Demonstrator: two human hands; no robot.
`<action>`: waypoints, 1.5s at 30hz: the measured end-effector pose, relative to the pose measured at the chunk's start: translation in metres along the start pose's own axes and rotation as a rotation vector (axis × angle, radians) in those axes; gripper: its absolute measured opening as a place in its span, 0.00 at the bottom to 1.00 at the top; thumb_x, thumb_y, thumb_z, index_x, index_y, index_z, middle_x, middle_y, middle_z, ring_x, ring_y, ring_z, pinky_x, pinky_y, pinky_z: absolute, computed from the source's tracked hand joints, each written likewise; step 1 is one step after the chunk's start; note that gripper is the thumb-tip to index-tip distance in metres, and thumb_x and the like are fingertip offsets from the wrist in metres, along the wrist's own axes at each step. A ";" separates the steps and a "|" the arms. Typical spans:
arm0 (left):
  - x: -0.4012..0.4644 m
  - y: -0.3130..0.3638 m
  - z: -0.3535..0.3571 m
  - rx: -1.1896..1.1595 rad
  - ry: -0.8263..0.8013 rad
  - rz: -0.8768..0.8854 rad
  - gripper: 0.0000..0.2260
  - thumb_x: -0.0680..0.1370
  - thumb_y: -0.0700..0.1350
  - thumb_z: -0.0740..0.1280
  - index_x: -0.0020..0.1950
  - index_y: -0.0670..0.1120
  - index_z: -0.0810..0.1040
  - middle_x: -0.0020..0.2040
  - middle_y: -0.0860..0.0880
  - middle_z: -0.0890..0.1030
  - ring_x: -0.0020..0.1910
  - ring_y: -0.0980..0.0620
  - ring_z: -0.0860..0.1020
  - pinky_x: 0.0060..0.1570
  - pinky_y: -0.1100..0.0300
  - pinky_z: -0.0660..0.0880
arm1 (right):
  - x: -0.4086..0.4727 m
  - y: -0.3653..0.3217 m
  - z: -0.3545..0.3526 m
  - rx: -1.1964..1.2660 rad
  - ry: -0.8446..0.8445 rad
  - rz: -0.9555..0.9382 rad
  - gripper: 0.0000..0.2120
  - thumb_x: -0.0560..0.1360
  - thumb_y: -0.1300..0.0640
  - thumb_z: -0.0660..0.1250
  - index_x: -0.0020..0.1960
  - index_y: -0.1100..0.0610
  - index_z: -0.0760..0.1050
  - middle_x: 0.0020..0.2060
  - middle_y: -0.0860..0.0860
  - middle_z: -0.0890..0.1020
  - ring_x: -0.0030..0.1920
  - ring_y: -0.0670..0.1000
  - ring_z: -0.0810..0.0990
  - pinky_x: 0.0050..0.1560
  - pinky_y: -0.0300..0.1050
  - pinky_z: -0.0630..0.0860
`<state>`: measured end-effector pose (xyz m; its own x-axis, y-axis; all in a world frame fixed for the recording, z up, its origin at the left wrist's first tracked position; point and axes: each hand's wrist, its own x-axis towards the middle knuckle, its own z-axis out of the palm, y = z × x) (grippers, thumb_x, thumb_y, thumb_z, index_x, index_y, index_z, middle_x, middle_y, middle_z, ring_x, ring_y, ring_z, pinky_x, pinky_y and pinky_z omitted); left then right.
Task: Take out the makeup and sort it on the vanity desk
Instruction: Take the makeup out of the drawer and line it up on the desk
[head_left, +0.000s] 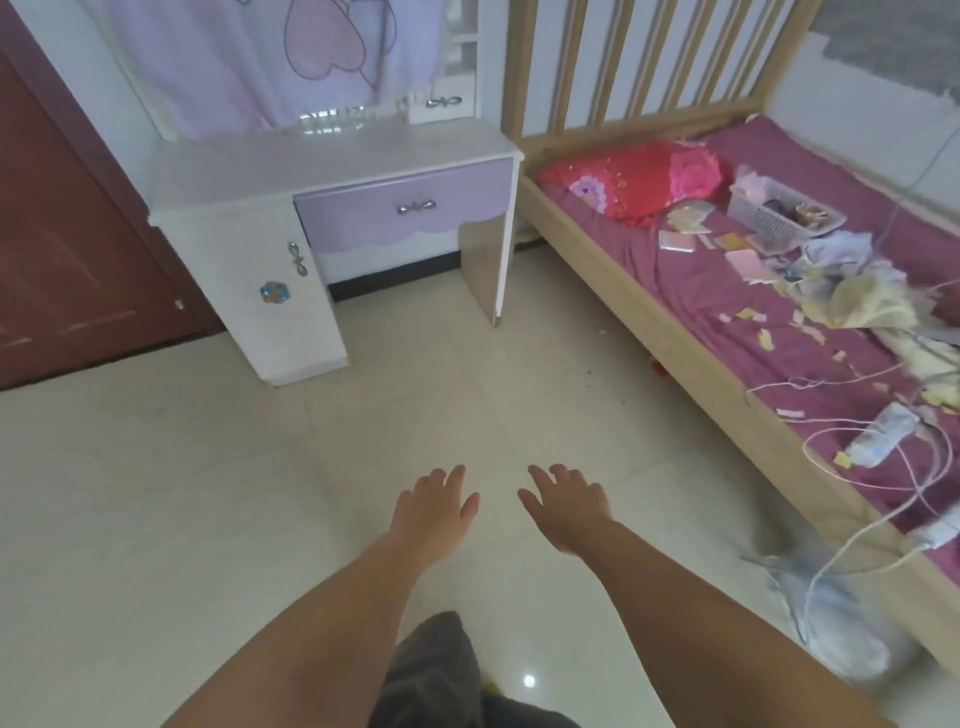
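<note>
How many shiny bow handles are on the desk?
3: one on the purple drawer, one on the white cupboard door, one on the small top drawer. The curtain may hide more.

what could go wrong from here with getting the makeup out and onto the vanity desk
Both hands are empty: the left hand and right hand hover open over the floor, away from everything.

1. The white basket sits on the bed among loose paper scraps; lifting it carelessly might scatter them or spill its contents.

2. White cables trail across the bed and over its edge, so a reaching arm might snag them.

3. The vanity desk has its purple drawer closed; whether makeup is inside cannot be told.
</note>
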<state>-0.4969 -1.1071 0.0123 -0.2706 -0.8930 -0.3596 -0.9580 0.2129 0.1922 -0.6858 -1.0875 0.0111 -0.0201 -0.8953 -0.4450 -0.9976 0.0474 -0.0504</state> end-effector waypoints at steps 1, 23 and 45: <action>0.019 0.002 -0.008 0.017 -0.004 -0.003 0.24 0.81 0.56 0.49 0.75 0.48 0.56 0.68 0.45 0.68 0.65 0.46 0.68 0.61 0.51 0.67 | 0.020 0.005 -0.010 -0.013 -0.004 -0.015 0.25 0.80 0.41 0.43 0.74 0.49 0.52 0.70 0.53 0.64 0.67 0.56 0.66 0.61 0.52 0.66; 0.478 -0.039 -0.189 -0.107 -0.022 -0.182 0.24 0.81 0.57 0.50 0.74 0.48 0.57 0.68 0.45 0.68 0.66 0.44 0.68 0.63 0.49 0.66 | 0.496 0.057 -0.243 -0.063 -0.047 -0.216 0.25 0.81 0.43 0.44 0.76 0.50 0.51 0.71 0.54 0.64 0.68 0.56 0.66 0.64 0.53 0.67; 0.785 -0.192 -0.251 -1.350 0.051 -0.974 0.12 0.80 0.48 0.57 0.54 0.39 0.72 0.48 0.41 0.74 0.47 0.45 0.74 0.47 0.54 0.70 | 0.848 -0.080 -0.319 0.684 -0.416 0.001 0.03 0.81 0.57 0.52 0.53 0.55 0.63 0.46 0.52 0.70 0.50 0.49 0.67 0.52 0.42 0.67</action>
<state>-0.5014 -1.9485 -0.0772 0.3685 -0.4939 -0.7875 0.0182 -0.8432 0.5373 -0.6440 -1.9915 -0.0766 0.1396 -0.6629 -0.7356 -0.7328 0.4305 -0.5270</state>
